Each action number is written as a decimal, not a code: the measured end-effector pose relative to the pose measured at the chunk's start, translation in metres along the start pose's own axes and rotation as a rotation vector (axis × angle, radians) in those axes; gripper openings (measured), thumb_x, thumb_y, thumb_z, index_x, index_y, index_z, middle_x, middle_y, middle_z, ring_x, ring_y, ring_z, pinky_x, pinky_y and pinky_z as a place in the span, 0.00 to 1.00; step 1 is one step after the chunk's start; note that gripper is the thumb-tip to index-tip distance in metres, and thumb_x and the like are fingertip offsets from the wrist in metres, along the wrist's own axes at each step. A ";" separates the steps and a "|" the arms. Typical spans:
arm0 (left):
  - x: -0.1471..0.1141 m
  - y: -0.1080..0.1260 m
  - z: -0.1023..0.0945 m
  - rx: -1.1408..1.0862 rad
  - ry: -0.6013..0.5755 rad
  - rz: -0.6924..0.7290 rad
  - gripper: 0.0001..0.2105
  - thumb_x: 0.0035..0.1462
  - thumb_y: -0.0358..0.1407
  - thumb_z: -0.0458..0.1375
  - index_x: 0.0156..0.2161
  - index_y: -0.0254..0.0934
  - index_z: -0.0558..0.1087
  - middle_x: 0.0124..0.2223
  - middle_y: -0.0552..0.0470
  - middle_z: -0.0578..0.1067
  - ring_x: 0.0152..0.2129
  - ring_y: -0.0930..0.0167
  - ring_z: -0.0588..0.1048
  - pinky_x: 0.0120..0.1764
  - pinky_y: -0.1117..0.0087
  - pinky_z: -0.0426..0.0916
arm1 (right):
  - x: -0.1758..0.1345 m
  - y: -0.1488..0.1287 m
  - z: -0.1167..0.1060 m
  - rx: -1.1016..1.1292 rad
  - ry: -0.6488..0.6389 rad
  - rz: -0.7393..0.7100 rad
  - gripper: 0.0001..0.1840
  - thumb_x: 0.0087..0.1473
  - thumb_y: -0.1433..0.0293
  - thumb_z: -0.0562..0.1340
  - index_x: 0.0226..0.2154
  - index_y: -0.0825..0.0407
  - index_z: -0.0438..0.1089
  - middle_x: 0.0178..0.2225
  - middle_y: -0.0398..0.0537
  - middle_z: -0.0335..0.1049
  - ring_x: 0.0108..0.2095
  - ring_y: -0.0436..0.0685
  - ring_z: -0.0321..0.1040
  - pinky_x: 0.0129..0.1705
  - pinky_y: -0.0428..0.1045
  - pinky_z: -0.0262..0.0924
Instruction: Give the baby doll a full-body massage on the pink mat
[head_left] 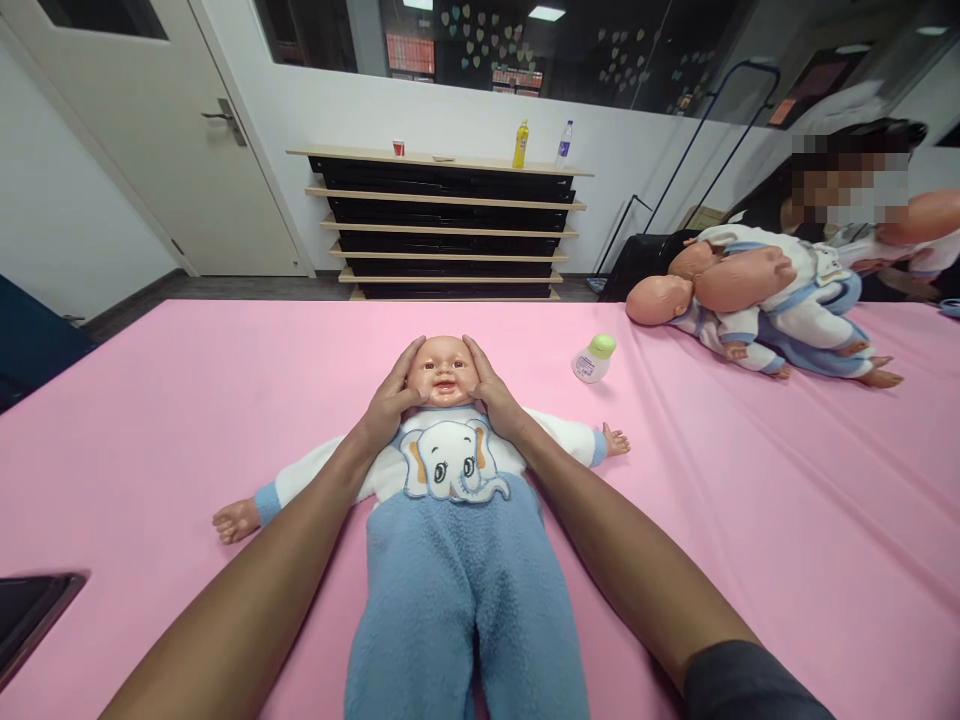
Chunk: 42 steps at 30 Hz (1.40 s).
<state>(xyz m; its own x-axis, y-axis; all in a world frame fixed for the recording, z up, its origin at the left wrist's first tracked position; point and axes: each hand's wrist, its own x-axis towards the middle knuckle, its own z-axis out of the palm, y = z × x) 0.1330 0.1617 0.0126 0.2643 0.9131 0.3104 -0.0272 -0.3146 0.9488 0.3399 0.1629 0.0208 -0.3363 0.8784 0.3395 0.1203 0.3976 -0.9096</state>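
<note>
A baby doll (465, 560) lies on its back on a pink sheet (247, 380), face up, arms spread wide. It wears a white top with an elephant patch and fuzzy blue trousers. My left hand (393, 398) cups the side of its head at the left of the view, fingers along the temple and thumb by the cheek. On the opposite side, my right hand (496, 395) holds the head in the same way. Both palms touch the doll, and its face shows between them. The bottle (592, 360) with a green cap stands to the right of the doll's head.
Several dressed dolls (772, 290) are piled at the table's right far side, near another person (810, 190). A dark flat object (34, 615) lies at the left edge. Behind the table stands a shelf-like stack (450, 200) with a yellow bottle (520, 145) on top.
</note>
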 end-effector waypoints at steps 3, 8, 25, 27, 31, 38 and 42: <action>-0.003 0.006 0.002 0.098 0.007 0.001 0.43 0.50 0.39 0.63 0.68 0.45 0.49 0.70 0.52 0.51 0.66 0.55 0.51 0.66 0.51 0.48 | -0.003 -0.003 0.001 -0.019 -0.009 -0.006 0.47 0.51 0.63 0.59 0.69 0.48 0.39 0.70 0.43 0.38 0.69 0.61 0.35 0.70 0.60 0.33; -0.004 0.013 0.004 0.157 0.009 0.002 0.46 0.46 0.40 0.67 0.68 0.46 0.49 0.70 0.51 0.51 0.66 0.56 0.51 0.66 0.53 0.48 | -0.006 -0.006 0.002 -0.062 -0.007 -0.010 0.54 0.47 0.61 0.66 0.69 0.47 0.38 0.70 0.46 0.37 0.69 0.63 0.35 0.70 0.60 0.35; -0.006 0.014 0.003 0.182 -0.005 0.004 0.49 0.44 0.39 0.68 0.68 0.46 0.48 0.70 0.51 0.51 0.66 0.56 0.50 0.66 0.54 0.47 | -0.007 -0.008 0.003 -0.074 -0.004 0.000 0.56 0.46 0.59 0.68 0.69 0.47 0.37 0.70 0.47 0.36 0.69 0.63 0.35 0.69 0.60 0.34; -0.004 0.012 0.002 0.131 -0.005 0.004 0.46 0.46 0.39 0.66 0.68 0.45 0.49 0.70 0.51 0.51 0.66 0.56 0.51 0.66 0.54 0.49 | -0.006 -0.006 0.002 -0.069 -0.008 0.001 0.53 0.48 0.62 0.65 0.69 0.47 0.37 0.70 0.45 0.36 0.69 0.61 0.35 0.70 0.59 0.34; 0.000 0.003 0.000 0.025 -0.014 -0.016 0.43 0.48 0.37 0.61 0.68 0.45 0.50 0.69 0.51 0.53 0.65 0.54 0.55 0.65 0.50 0.52 | -0.001 0.003 0.001 -0.025 -0.011 -0.010 0.48 0.48 0.69 0.58 0.69 0.48 0.38 0.70 0.41 0.36 0.70 0.58 0.34 0.70 0.57 0.32; -0.004 0.008 0.002 0.106 -0.012 -0.010 0.45 0.48 0.39 0.63 0.69 0.46 0.48 0.70 0.51 0.50 0.66 0.53 0.50 0.66 0.50 0.46 | -0.004 -0.002 0.002 -0.021 0.002 -0.014 0.47 0.52 0.60 0.61 0.68 0.47 0.40 0.70 0.43 0.37 0.70 0.60 0.34 0.70 0.58 0.33; -0.005 0.012 0.002 0.165 -0.006 -0.005 0.46 0.47 0.38 0.66 0.68 0.47 0.49 0.70 0.52 0.49 0.67 0.56 0.48 0.67 0.53 0.44 | -0.007 -0.009 0.003 -0.068 -0.006 -0.004 0.55 0.47 0.59 0.67 0.69 0.47 0.37 0.70 0.46 0.36 0.69 0.62 0.35 0.70 0.59 0.34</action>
<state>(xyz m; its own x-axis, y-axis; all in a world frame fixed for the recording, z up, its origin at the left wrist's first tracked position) 0.1334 0.1527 0.0228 0.2695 0.9133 0.3053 0.1327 -0.3492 0.9276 0.3387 0.1523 0.0262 -0.3422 0.8754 0.3414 0.1821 0.4182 -0.8899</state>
